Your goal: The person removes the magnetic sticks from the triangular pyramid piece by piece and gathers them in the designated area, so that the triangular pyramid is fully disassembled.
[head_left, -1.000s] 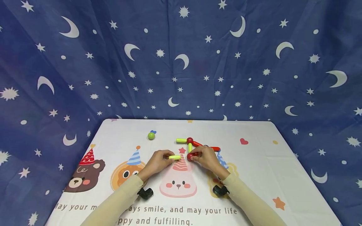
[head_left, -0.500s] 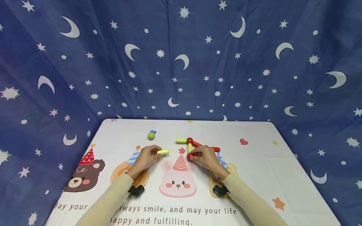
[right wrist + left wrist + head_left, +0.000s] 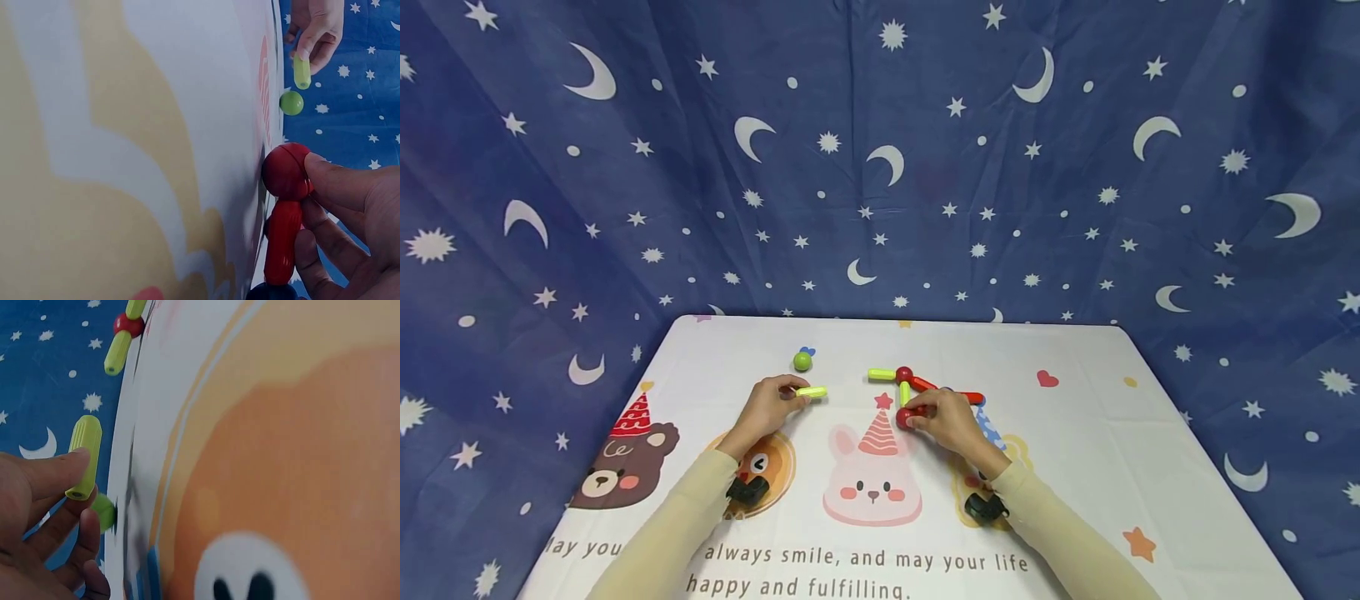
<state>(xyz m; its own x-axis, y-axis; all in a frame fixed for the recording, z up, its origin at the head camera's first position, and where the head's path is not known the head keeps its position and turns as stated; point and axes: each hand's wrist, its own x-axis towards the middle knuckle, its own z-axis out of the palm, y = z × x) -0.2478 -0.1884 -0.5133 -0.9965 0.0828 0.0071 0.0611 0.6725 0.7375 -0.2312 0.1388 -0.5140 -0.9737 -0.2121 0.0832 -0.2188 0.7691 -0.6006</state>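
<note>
My left hand (image 3: 769, 406) pinches a yellow-green magnetic rod (image 3: 811, 392) just above the table, a little below a loose green ball (image 3: 802, 361). The left wrist view shows the same rod (image 3: 84, 456) held between thumb and fingers, with the green ball (image 3: 104, 512) behind it. My right hand (image 3: 943, 419) grips a red ball (image 3: 904, 414) at the near end of a small structure of red and yellow-green rods and balls (image 3: 917, 385). The right wrist view shows fingers on that red ball (image 3: 285, 170), with a red rod (image 3: 282, 242) joined to it.
The table (image 3: 1075, 467) is covered with a white cloth printed with cartoon animals in party hats and a line of text. A blue star-and-moon cloth (image 3: 880, 158) hangs behind and around it. Black wrist mounts (image 3: 983, 506) sit under both forearms.
My left hand has carried the yellow-green rod leftward and farther away, from beside the red ball toward the green ball. The right hand has stayed on the red ball.
</note>
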